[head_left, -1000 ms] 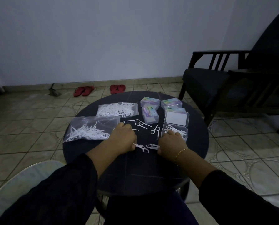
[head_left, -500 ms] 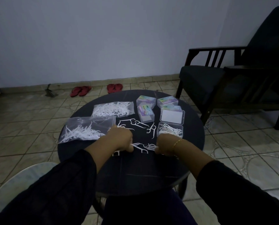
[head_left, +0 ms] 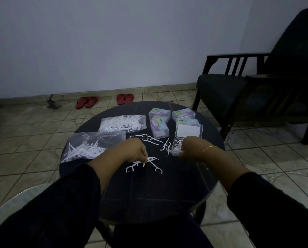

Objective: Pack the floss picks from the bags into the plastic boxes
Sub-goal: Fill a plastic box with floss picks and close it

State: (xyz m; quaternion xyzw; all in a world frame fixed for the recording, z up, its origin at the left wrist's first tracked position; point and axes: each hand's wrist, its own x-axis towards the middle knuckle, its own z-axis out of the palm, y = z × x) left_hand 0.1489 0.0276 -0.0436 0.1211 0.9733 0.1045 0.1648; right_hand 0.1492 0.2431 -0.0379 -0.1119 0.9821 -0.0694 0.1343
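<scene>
On the round dark table point(head_left: 149, 194), my left hand point(head_left: 131, 151) pinches loose white floss picks point(head_left: 146, 162) against the tabletop. More loose picks point(head_left: 153, 140) lie just beyond it. My right hand point(head_left: 194, 147) hovers with curled fingers over the open clear box point(head_left: 175, 151), which has picks in it. Whether those fingers hold a pick is hidden. The box's lid point(head_left: 188, 131) lies behind it. Closed labelled boxes point(head_left: 159, 128) stand at the back. Two clear bags of picks point(head_left: 88, 147) point(head_left: 122, 123) lie on the left.
A dark wooden armchair point(head_left: 248, 97) stands close to the table's right side. Two pairs of red sandals point(head_left: 87, 102) lie on the tiled floor by the far wall. A pale rounded object point(head_left: 11, 208) sits at the lower left.
My right hand has moved from the loose picks at the table's middle up and right to the open box. My left hand stays on the loose picks.
</scene>
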